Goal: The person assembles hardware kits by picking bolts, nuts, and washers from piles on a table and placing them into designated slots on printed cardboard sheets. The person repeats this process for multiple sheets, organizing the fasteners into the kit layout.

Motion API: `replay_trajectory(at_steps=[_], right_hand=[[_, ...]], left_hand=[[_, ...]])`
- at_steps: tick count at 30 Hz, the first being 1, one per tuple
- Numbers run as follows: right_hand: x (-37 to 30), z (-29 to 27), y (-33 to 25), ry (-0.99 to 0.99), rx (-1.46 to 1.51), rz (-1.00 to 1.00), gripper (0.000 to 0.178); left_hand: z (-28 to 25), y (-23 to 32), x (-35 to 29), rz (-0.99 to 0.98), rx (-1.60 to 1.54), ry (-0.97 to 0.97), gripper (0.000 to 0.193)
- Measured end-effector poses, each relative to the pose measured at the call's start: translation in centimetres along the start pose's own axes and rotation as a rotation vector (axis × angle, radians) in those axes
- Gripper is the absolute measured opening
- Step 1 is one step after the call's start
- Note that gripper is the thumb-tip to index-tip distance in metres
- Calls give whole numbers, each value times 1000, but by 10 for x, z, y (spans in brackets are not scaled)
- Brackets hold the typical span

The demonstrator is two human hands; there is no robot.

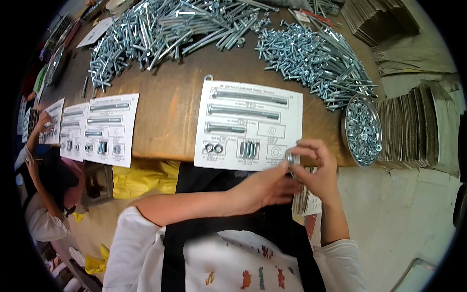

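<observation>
My left hand (265, 187) and my right hand (316, 168) meet at the near table edge, fingertips pinched together on a small metal washer (292, 157). Just above them lies a white printed card (248, 124) with long bolts, two nuts, several short bolts and a washer laid on its pictures. The round metal dish (362, 130) full of washers and nuts stands to the right of my right hand.
Large heaps of silver bolts (311, 53) cover the far brown tabletop (168, 104). Stacks of cardboard (413, 126) stand at the right. More filled cards (109, 129) lie to the left, where another person's hand (44, 121) works.
</observation>
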State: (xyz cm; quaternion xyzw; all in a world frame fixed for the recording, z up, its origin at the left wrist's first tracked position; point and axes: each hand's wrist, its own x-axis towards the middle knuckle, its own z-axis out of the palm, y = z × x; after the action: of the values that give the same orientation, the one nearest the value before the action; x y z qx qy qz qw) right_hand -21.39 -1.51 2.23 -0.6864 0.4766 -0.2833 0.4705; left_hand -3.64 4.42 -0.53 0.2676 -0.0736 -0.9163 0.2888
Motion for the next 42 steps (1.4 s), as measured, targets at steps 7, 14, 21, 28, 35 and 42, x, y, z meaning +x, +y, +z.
replay_trajectory(at_steps=[7,14,21,28,35,42], right_hand=[[18,19,16,24,-722,-519,35],[20,19,-2,-64,-712,-369,29],[91,-25,20,148,-511,-99,24],[125,-17,36,89,-782,-242,24],[127,-16,32,55,-784,-68,17],[105,-5,30,26,-740,-61,19]], left_hand=[[-4,-7,-5,-116,470,-386,53],[-1,14,-24,137,946,-307,41],[-34,39,-80,830,812,436,16],[-104,15,-113,865,909,1088,21],[-116,-15,-110,494,352,599,26],[-110,-21,-107,493,250,558,32]])
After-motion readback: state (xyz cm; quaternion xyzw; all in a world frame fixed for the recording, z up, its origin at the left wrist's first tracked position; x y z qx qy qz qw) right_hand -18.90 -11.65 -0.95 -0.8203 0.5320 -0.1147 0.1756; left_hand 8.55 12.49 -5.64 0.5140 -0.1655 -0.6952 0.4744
